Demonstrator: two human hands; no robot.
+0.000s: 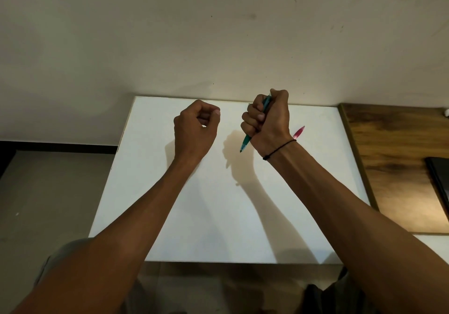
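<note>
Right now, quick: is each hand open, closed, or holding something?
Left hand: closed in a fist, holding nothing.
Right hand: fist gripping a green pen, tip pointing down towards the person.

The right hand (267,121) hides much of the teal pen (246,141) and the pink pen (298,132).

Teal pen (246,143) in right grip (267,121)

Loose pen (298,132) on table (218,216), beside right hand (267,119)
</note>
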